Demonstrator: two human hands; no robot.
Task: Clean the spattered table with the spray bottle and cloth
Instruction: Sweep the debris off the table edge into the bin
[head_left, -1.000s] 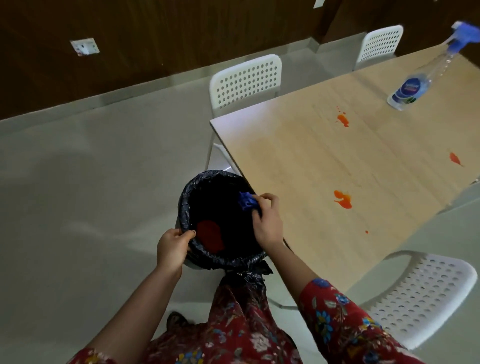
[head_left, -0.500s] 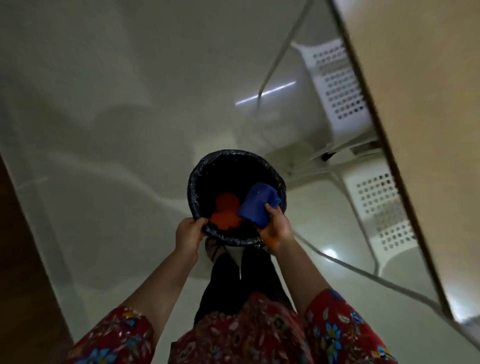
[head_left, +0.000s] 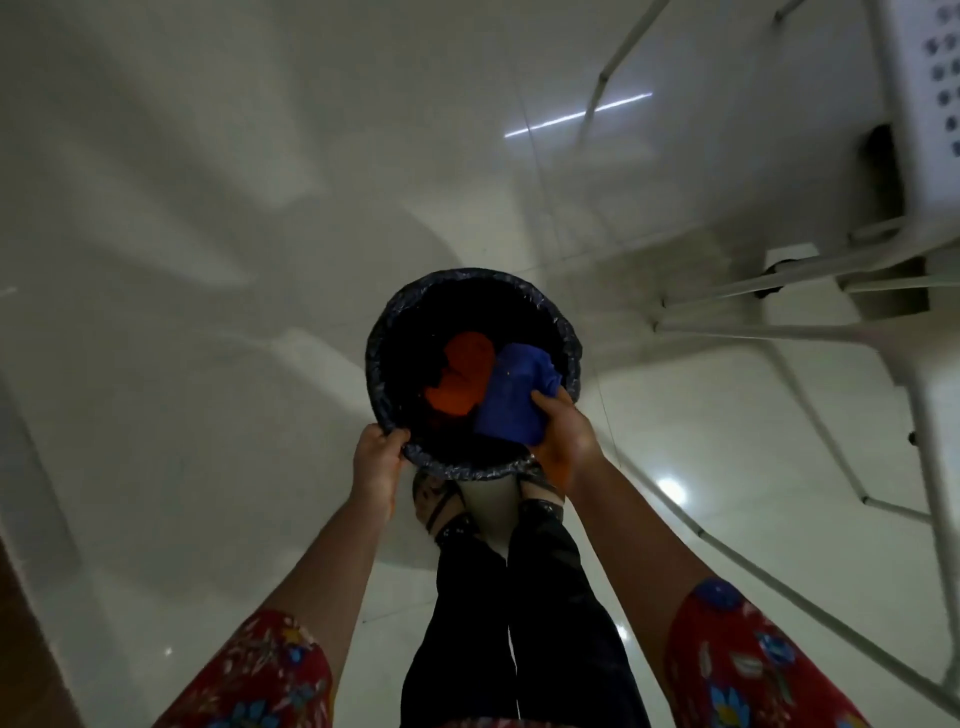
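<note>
Leaning over the bin (head_left: 372, 364), my left hand (head_left: 382, 460) grips its rim; my right hand (head_left: 563, 439) clutches the blue cloth (head_left: 511, 400) just inside, beside an orange wad (head_left: 462, 382). If that grip slackens, the cloth drops among the waste. Table and spray bottle sit out of frame; the bin's bottom is black.

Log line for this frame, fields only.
left hand: grips rim of bin | right hand: holds blue cloth at bin mouth | inside bin: orange lump
</note>
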